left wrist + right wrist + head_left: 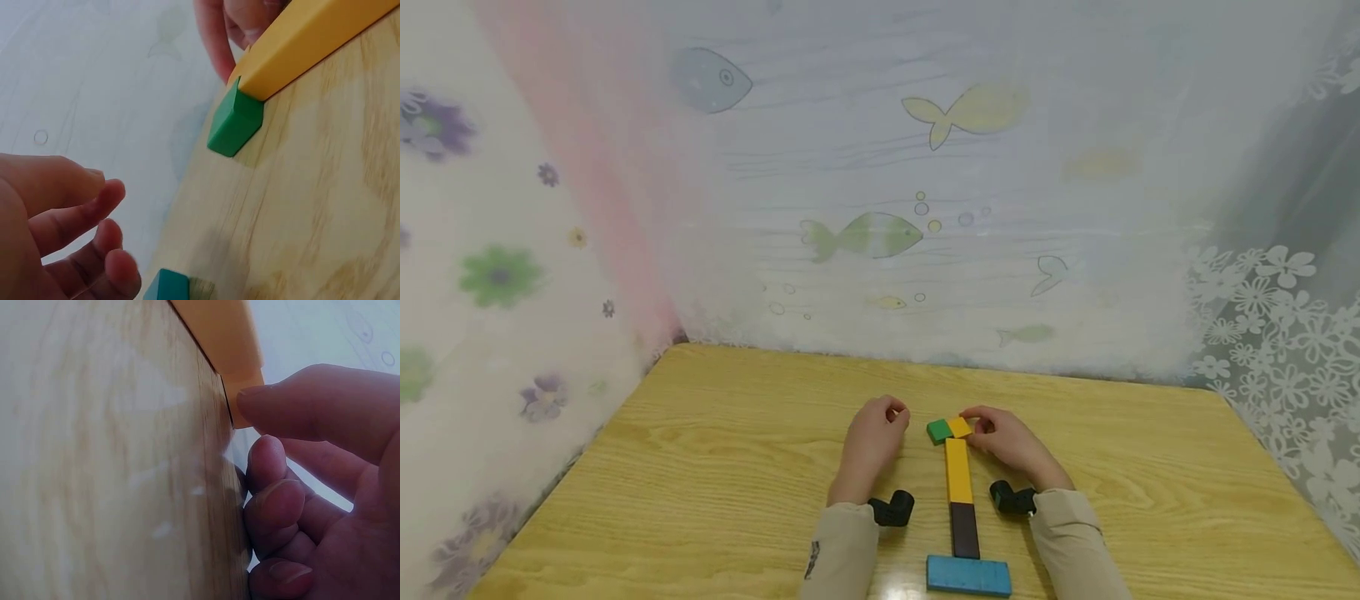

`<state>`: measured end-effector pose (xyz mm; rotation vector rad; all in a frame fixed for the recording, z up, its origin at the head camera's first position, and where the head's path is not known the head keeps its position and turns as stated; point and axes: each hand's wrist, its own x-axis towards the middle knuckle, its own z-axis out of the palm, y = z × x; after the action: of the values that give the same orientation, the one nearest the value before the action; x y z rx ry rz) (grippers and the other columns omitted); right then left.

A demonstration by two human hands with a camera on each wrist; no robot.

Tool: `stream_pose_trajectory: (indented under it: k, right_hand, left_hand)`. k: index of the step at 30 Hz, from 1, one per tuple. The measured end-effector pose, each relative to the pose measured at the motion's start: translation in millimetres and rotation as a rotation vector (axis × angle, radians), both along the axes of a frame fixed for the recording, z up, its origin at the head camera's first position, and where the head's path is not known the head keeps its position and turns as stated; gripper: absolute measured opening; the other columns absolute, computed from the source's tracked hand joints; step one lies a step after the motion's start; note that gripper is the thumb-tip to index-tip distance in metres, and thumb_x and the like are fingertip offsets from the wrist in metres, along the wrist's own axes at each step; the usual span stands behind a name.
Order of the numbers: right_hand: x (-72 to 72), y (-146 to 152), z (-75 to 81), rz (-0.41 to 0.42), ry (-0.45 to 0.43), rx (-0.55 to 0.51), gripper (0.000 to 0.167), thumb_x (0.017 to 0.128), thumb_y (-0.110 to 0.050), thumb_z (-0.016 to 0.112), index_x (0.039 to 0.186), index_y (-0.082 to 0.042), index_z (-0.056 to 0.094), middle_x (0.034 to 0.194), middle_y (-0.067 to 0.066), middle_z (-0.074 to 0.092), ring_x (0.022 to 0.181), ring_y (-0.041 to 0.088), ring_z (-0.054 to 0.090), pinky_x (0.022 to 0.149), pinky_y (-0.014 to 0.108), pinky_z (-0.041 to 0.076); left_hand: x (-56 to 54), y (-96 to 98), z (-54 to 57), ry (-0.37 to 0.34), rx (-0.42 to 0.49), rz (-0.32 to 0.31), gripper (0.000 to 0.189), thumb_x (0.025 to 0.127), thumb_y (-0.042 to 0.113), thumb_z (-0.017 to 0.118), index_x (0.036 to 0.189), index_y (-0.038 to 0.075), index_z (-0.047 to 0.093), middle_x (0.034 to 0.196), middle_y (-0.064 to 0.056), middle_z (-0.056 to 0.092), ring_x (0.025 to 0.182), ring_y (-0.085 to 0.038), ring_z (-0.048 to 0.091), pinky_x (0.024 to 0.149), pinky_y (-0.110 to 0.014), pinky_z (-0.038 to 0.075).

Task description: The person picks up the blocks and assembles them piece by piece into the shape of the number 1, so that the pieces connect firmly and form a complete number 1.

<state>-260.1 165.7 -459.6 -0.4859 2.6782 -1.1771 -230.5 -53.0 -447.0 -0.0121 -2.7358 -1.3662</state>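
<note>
My right hand (1011, 437) pinches a small yellow square block (958, 427), its thumb (275, 403) on one side and index finger at the far edge. Beside that block, to its left, lies a green square block (938, 431). My left hand (875, 442) hovers left of the green block, fingers loosely bent with nothing between them. Below the two squares, a long yellow block (958, 471), a dark brown block (965, 530) and a crosswise blue block (968, 575) form a line. A teal block (169, 286) shows under the left fingers in the left wrist view.
The wood-grain table (722, 450) reaches back to a pale curtain (850, 167) printed with fish. Flowered cloth hangs at the left and right sides. Black wrist cameras (893, 508) sit on both sleeves, close to the block line.
</note>
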Motion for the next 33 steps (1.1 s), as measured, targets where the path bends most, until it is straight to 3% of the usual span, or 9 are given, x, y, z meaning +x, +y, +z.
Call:
stream_pose_trajectory:
  k: [3, 12, 18, 22, 28, 31, 33]
  right_hand:
    - [1.3, 0, -0.4, 0.005, 0.0, -0.001, 0.034, 0.086, -0.01, 0.057, 0.12, -0.006, 0.054, 0.075, 0.003, 0.051, 0.059, 0.016, 0.042, 0.055, 0.028, 0.034]
    - [3.2, 0, 0.2, 0.014, 0.001, -0.013, 0.034, 0.086, -0.01, 0.057, 0.12, -0.005, 0.053, 0.075, 0.003, 0.05, 0.059, 0.016, 0.042, 0.055, 0.029, 0.034]
    - [2.4, 0, -1.3, 0.013, 0.003, -0.015, 0.034, 0.085, -0.009, 0.057, 0.119, -0.006, 0.054, 0.075, 0.003, 0.05, 0.059, 0.017, 0.042, 0.055, 0.029, 0.034]
    - [1.5, 0, -0.6, 0.014, 0.006, -0.014, 0.034, 0.086, -0.009, 0.057, 0.119, -0.006, 0.053, 0.075, 0.003, 0.05, 0.058, 0.017, 0.041, 0.055, 0.029, 0.034]
    - [0.7, 1, 0.2, 0.004, 0.006, -0.005, 0.034, 0.085, -0.009, 0.057, 0.119, -0.006, 0.054, 0.076, 0.003, 0.05, 0.06, 0.017, 0.042, 0.055, 0.029, 0.034]
    - [1.0, 1, 0.2, 0.006, 0.002, -0.004, 0.034, 0.085, -0.009, 0.057, 0.119, -0.006, 0.054, 0.075, 0.003, 0.05, 0.06, 0.017, 0.041, 0.055, 0.029, 0.033]
    - [1.6, 0, 0.7, 0.004, -0.002, -0.006, 0.034, 0.085, -0.009, 0.057, 0.119, -0.006, 0.054, 0.075, 0.003, 0.05, 0.059, 0.017, 0.041, 0.054, 0.028, 0.033]
  left_hand:
    - [0.7, -5.9, 0.6, 0.012, 0.015, 0.045, 0.017, 0.09, 0.028, 0.051, 0.097, 0.017, 0.061, 0.081, 0.003, 0.05, 0.067, -0.016, 0.045, 0.058, -0.03, 0.037]
    - [-0.8, -14.1, 0.9, 0.014, 0.05, 0.081, 0.015, 0.09, 0.028, 0.053, 0.096, 0.016, 0.061, 0.079, 0.001, 0.05, 0.065, -0.017, 0.044, 0.056, -0.031, 0.037]
    - [1.4, -22.3, -1.4, 0.021, 0.042, 0.149, 0.014, 0.089, 0.028, 0.053, 0.096, 0.017, 0.059, 0.079, -0.002, 0.047, 0.06, -0.019, 0.042, 0.052, -0.031, 0.035]
    - [2.9, -27.1, -4.2, -0.007, 0.006, 0.194, 0.022, 0.088, 0.03, 0.054, 0.104, 0.015, 0.056, 0.093, -0.007, 0.045, 0.066, -0.02, 0.043, 0.056, -0.032, 0.037]
    - [3.5, -24.9, -8.0, -0.088, -0.078, 0.205, 0.039, 0.084, 0.039, 0.056, 0.115, 0.015, 0.05, 0.113, -0.013, 0.04, 0.077, -0.023, 0.046, 0.059, -0.036, 0.039]
    - [5.5, -23.9, -8.0, -0.103, -0.128, 0.193, 0.042, 0.084, 0.04, 0.057, 0.115, 0.014, 0.049, 0.11, -0.013, 0.044, 0.077, -0.023, 0.049, 0.06, -0.037, 0.04]
    - [7.1, -24.7, -7.3, -0.114, -0.158, 0.176, 0.04, 0.084, 0.038, 0.056, 0.113, 0.013, 0.05, 0.1, -0.01, 0.051, 0.07, -0.022, 0.049, 0.058, -0.037, 0.04]
